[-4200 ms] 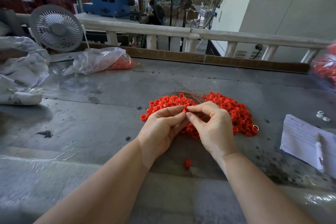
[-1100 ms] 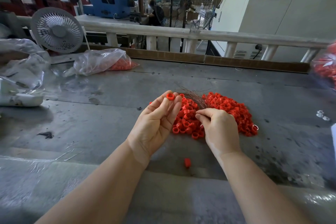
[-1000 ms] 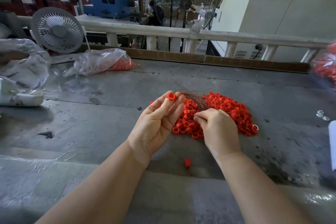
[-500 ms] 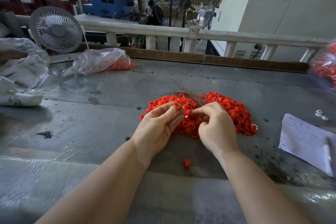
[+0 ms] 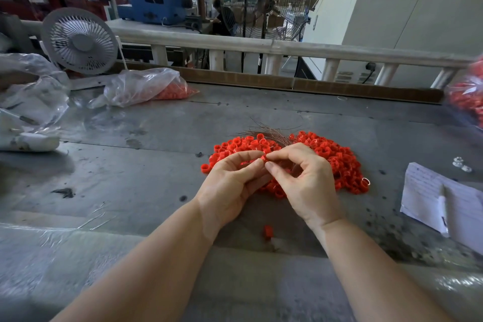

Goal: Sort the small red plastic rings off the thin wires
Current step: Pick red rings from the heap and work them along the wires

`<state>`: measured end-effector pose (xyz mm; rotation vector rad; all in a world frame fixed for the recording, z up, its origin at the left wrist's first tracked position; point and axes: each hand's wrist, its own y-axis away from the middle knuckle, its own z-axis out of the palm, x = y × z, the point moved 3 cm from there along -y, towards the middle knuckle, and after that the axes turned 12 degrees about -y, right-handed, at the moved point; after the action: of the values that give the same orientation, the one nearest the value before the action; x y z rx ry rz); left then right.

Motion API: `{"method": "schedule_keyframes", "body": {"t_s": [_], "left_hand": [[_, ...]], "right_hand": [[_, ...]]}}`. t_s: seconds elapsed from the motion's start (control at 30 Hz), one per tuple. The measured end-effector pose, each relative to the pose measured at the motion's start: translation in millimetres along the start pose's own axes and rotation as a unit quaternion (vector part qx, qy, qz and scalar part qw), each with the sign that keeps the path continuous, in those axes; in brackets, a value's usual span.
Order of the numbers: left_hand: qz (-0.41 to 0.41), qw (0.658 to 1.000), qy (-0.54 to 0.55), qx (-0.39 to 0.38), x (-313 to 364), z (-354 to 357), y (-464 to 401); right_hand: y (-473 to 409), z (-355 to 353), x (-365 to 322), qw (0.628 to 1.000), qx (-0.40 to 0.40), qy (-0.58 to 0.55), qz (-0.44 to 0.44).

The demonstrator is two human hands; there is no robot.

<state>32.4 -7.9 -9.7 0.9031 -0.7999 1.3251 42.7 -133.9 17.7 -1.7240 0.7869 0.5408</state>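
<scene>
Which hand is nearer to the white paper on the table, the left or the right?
The right. The right hand is over the red rings, with bare table between it and the paper at its right. The left hand is beyond it, farther left.

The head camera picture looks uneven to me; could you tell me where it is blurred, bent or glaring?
Head view: the railing bows from wide-angle distortion; the bag of red rings at the right edge is smeared; the metal table shows soft glare at its near edge; the hands and the ring pile stay fairly sharp.
</scene>
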Motion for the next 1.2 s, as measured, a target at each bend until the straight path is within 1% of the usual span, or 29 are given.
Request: {"method": "schedule_keyframes", "body": {"t_s": [0.23,0.57,0.77,0.83,0.93,1.0,1.1,1.2], "left_hand": [[-0.016,1.0,-0.023,-0.002,2,1,1],[-0.025,1.0,-0.018,0.003,4,2,3],[-0.032,0.999,0.006,0.005,4,1,3],[-0.034,0.999,0.02,0.006,4,0,2],[-0.034,0.998,0.043,0.002,3,0,2],[-0.035,0.998,0.055,-0.011,3,1,2],[-0.037,0.997,0.065,-0.015,3,0,2],[-0.037,0.996,0.078,-0.012,3,-2,0]], "right_hand": [[0,1,1,1.0,-0.001,0.017,-0.013],[0,0,2,1.0,-0.005,0.016,-0.016],[0,1,0,1.0,-0.013,-0.001,-0.011],[0,0,0,1.0,-0.005,-0.024,0.003],[-1,-2,5,0.995,0.018,-0.071,0.073],[-1,-1,9,0.99,0.002,-0.082,0.115],[-1,2,10,0.987,-0.028,-0.096,0.123],[-2,0,8,0.985,-0.03,-0.128,0.115]]}}
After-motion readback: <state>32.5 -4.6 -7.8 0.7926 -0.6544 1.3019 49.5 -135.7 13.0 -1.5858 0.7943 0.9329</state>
